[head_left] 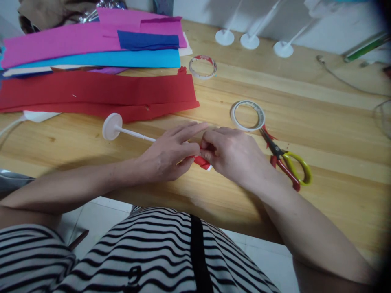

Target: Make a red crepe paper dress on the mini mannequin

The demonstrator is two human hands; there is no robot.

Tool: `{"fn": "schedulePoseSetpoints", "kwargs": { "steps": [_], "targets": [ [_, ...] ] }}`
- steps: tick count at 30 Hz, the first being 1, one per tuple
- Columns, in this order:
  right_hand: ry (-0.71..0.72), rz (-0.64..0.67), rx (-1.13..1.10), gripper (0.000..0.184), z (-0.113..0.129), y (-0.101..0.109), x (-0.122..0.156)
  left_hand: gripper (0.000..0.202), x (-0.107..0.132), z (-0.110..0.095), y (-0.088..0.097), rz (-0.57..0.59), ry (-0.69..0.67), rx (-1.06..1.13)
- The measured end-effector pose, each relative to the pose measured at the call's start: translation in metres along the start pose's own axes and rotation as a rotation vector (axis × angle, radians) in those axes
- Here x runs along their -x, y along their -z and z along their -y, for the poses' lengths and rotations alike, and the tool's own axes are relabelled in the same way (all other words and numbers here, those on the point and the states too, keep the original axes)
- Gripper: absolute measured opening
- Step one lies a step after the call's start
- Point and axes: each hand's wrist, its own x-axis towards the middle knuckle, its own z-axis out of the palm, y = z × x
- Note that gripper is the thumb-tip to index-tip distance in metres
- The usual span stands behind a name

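A white plastic stick with a round base (pixel 112 126) points left from under my left hand (pixel 171 152). That hand is closed round the stick, its thumb and a finger bent at a small piece of red crepe paper (pixel 202 163). My right hand (pixel 233 152) is closed too, pinching the red paper from the other side. The fingers of both hands nearly meet there. A small white edge shows below the paper. The stick's far end is hidden by my hands and the paper.
Red crepe strips (pixel 100 93) lie at the left, with pink sheets (pixel 61 42) and blue sheets (pixel 122 60) behind. Scissors (pixel 277 152) touch a tape roll (pixel 234 116) at the right. Another tape ring (pixel 193 70) lies farther back. Three white stands (pixel 249 42) rise by the wall.
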Motion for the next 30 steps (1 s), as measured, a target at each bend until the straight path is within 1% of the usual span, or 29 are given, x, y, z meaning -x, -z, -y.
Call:
{"fn": "schedulePoseSetpoints", "kwargs": {
  "steps": [4, 7, 10, 15, 17, 19, 21, 25, 27, 30],
  "targets": [
    [-0.023, 0.009, 0.019, 0.007, 0.001, 0.001, 0.000, 0.018, 0.002, 0.003, -0.003, -0.023, 0.028, 0.011],
    [-0.022, 0.013, -0.019, 0.007, 0.001, 0.001, 0.000, 0.017, 0.003, 0.004, -0.004, -0.042, 0.027, 0.024],
    [-0.020, 0.004, -0.080, 0.010, 0.001, 0.002, 0.000, 0.021, 0.001, 0.004, -0.003, -0.004, 0.012, 0.019],
    [-0.102, 0.038, -0.253, 0.018, -0.009, 0.008, -0.001, 0.018, 0.002, 0.006, -0.003, 0.050, 0.021, -0.046],
    [-0.127, 0.011, -0.302, 0.021, -0.019, 0.011, -0.001, 0.016, 0.003, 0.007, -0.003, 0.064, 0.035, -0.065],
    [-0.134, -0.042, -0.338, 0.022, -0.029, 0.014, 0.000, 0.016, 0.004, 0.007, -0.004, 0.060, 0.028, -0.078],
    [-0.142, -0.074, -0.359, 0.021, -0.036, 0.015, 0.001, 0.018, 0.005, 0.008, -0.004, 0.053, 0.010, -0.091],
    [-0.159, -0.060, -0.377, 0.019, -0.041, 0.017, 0.003, 0.018, 0.006, 0.008, -0.001, 0.053, -0.027, -0.120],
    [-0.143, -0.052, -0.396, 0.020, -0.040, 0.017, 0.003, 0.018, 0.006, 0.006, 0.001, 0.081, -0.048, -0.132],
    [-0.126, -0.034, -0.411, 0.023, -0.041, 0.015, 0.003, 0.020, 0.004, 0.004, 0.006, 0.153, -0.076, -0.171]
  ]
}}
